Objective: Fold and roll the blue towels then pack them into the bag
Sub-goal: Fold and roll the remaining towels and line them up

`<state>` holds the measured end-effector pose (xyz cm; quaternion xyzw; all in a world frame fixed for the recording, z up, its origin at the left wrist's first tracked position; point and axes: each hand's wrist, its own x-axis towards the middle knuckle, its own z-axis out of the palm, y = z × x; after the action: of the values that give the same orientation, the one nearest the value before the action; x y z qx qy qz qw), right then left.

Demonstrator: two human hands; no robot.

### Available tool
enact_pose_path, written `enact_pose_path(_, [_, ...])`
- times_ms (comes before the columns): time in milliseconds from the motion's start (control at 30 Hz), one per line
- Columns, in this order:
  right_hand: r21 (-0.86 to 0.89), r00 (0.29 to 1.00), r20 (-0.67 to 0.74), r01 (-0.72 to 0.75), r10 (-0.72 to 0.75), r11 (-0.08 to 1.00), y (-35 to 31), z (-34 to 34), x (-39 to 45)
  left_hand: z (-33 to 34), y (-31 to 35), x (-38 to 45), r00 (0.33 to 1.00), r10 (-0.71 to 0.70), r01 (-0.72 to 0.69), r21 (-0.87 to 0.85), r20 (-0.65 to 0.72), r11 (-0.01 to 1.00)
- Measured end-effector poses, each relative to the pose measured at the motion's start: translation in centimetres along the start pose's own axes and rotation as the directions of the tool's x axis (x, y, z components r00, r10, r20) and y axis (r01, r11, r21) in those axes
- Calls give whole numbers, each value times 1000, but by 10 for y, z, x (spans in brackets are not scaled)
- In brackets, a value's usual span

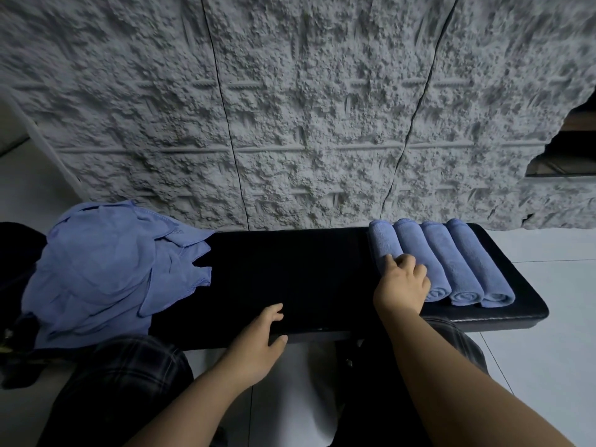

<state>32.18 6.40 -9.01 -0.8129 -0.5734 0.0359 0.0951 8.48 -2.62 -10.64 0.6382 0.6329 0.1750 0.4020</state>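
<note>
Several rolled blue towels (464,262) lie side by side at the right end of a black padded bench (290,269). My right hand (403,283) rests on the leftmost roll (382,240), fingers curled over its near end. A loose heap of unfolded blue towels (106,269) covers the bench's left end. My left hand (263,337) lies relaxed on the bench's front edge, holding nothing. No bag can be made out with certainty.
A rough grey textured wall panel (290,108) rises right behind the bench. Pale floor tiles (548,366) lie to the right and below. A dark shape (16,253) sits at the far left beside the heap. My knees in dark checked trousers are under the bench's front.
</note>
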Motion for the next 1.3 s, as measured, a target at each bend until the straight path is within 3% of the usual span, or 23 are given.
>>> enact_pose_path(200, [40,999,13,33,-34,999,-7,-8,-15,-24,-14,-9,994,14,-2,111,-110,994])
enact_pose_path(267, [83,991,-11,137,-137,987,-14,-9,-27,-37,-24,-9,981,-7,46,195,-195,980])
enact_pose_path(400, [175,923,-100,383,-371,907,-26,-3,-54,-69,-47,-7,908,3,217,476,-419,852])
enact_pose_path(567, [212,838,-118,545,-532,811,-37,0,-78,-100,-65,-8,782,-168,387,257,-600,886])
enact_pose_path(667, [282,844,3,514,-536,810,-38,2,-83,-104,-64,-5,695,-179,443,219,-696,869])
enact_pose_path(767, [338,853,35,481,-521,809,-37,5,-87,-107,-63,-3,621,-158,477,210,-767,854])
enact_pose_path(1000, [384,865,49,446,-500,809,-33,3,-88,-125,-69,-8,636,3,386,322,-772,864])
enact_pose_path(1100, [417,867,69,425,-494,803,-35,3,-88,-124,-69,-12,638,21,325,294,-770,899])
enact_pose_path(1200, [445,855,76,431,-512,785,-39,3,-90,-108,-60,-18,671,46,266,299,-740,916])
enact_pose_path(1300, [437,823,80,478,-562,762,-43,5,-96,-87,-39,-29,729,184,156,422,-659,893])
